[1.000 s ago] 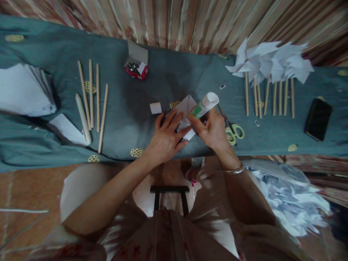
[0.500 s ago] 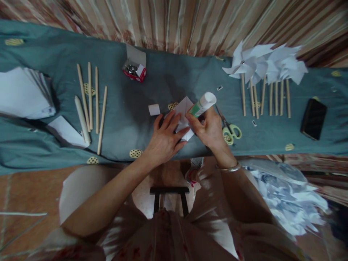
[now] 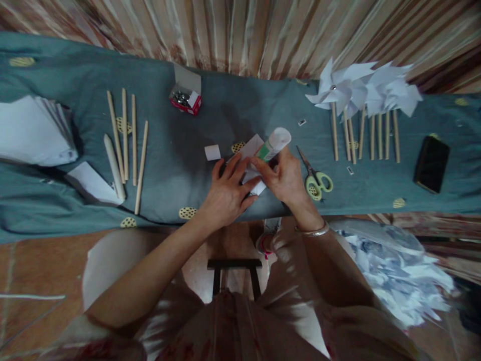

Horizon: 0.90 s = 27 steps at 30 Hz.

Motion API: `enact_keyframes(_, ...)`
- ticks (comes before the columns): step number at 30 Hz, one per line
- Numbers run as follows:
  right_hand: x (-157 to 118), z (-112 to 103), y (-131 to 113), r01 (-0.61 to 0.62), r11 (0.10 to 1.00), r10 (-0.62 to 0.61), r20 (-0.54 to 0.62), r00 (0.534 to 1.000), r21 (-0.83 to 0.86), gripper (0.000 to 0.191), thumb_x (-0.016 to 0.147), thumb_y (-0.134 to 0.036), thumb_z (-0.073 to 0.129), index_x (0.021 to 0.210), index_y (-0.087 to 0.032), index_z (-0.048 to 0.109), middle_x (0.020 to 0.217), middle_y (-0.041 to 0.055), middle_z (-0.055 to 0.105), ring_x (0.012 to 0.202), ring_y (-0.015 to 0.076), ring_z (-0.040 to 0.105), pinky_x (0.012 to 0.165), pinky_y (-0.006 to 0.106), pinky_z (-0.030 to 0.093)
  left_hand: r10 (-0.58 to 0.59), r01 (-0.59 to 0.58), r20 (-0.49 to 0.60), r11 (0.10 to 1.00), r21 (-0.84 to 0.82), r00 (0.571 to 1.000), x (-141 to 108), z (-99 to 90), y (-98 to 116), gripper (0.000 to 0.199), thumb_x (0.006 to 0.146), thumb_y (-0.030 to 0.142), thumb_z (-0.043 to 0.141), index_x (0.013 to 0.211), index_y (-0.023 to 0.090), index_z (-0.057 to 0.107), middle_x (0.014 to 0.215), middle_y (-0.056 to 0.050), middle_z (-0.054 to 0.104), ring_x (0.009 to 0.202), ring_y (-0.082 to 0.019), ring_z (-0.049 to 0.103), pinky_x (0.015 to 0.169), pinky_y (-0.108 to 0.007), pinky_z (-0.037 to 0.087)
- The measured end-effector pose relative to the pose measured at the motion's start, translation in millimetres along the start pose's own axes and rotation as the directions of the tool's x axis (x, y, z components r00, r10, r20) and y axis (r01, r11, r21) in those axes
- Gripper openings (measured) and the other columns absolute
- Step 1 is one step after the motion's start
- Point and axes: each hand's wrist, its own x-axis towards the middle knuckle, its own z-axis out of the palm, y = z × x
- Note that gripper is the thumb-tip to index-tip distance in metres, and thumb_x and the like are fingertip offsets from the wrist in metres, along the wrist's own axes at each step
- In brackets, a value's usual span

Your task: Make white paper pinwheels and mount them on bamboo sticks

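Note:
My right hand [image 3: 285, 178] is closed round a white and green glue stick [image 3: 275, 144], which leans with its lower end over a folded piece of white paper [image 3: 252, 147]. Where the stick meets the paper is hidden by my fingers. My left hand [image 3: 229, 193] lies with spread fingers on the left part of that paper, pressing it to the cloth. Just beyond my left fingertips is a small white paper square [image 3: 212, 152]. Green-handled scissors [image 3: 315, 181] lie to the right of my right hand.
A red box of metal pins [image 3: 186, 99] stands open at the back. Wooden sticks [image 3: 134, 140] and a paper stack [image 3: 35, 130] are on the left. Paper pinwheels [image 3: 370, 90] and a black phone [image 3: 432, 164] lie right. A bag of paper pieces [image 3: 398, 271] sits below the table.
My right hand and the glue stick have shifted slightly left across the paper, towards my left hand. My left hand stays in place.

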Motion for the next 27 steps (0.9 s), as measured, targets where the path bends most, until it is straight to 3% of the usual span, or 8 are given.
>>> enact_keyframes(7, -2.1, 0.0, -3.9, 0.010, 0.997, -0.011, 0.018, 1.000, 0.075, 0.027, 0.083, -0.051, 0.068, 0.092, -0.027, 0.059, 0.062, -0.0013, 0.061, 0.054, 0.0172, 0.053, 0.053, 0.031, 0.037, -0.003, 0.003, 0.004, 1.000, -0.014, 1.000, 0.2, -0.1, 0.0, 0.040, 0.093, 0.044, 0.058, 0.129, 0.026, 0.062, 0.155, -0.013, 0.043, 0.147, -0.038, 0.030, 0.115, -0.065, 0.020)
enact_keyframes(17, -4.3, -2.4, -0.4, 0.006, 0.998, -0.007, 0.007, 1.000, 0.064, 0.032, 0.082, -0.052, 0.069, 0.098, -0.026, 0.062, 0.061, -0.0013, 0.059, 0.057, 0.0189, 0.055, 0.058, 0.032, 0.038, 0.007, -0.007, -0.009, 1.000, 0.001, 1.000, 0.3, 1.7, -2.3, 0.042, 0.094, 0.048, 0.055, 0.130, 0.028, 0.062, 0.152, -0.015, 0.046, 0.146, -0.037, 0.032, 0.115, -0.063, 0.021)
enact_keyframes(23, -5.0, -4.1, 1.7, 0.057, 0.997, -0.053, -0.076, 0.996, 0.057, 0.029, 0.079, -0.050, 0.072, 0.089, -0.026, 0.059, 0.058, -0.0030, 0.054, 0.053, 0.0155, 0.049, 0.055, 0.030, 0.036, 0.002, -0.002, -0.009, 1.000, -0.004, 1.000, 0.0, 2.3, -2.8, 0.042, 0.094, 0.046, 0.057, 0.132, 0.028, 0.061, 0.154, -0.014, 0.044, 0.147, -0.037, 0.030, 0.116, -0.063, 0.018)
enact_keyframes(27, -0.8, -12.2, 9.3, 0.003, 0.996, 0.014, -0.193, 0.981, 0.089, 0.030, 0.078, -0.049, 0.073, 0.085, -0.024, 0.059, 0.060, -0.0034, 0.055, 0.058, 0.0160, 0.054, 0.058, 0.030, 0.041, 0.009, -0.009, -0.032, 1.000, 0.016, 0.999, -0.3, 4.2, -4.7, 0.042, 0.094, 0.049, 0.055, 0.131, 0.030, 0.061, 0.154, -0.012, 0.044, 0.147, -0.036, 0.030, 0.115, -0.062, 0.020)
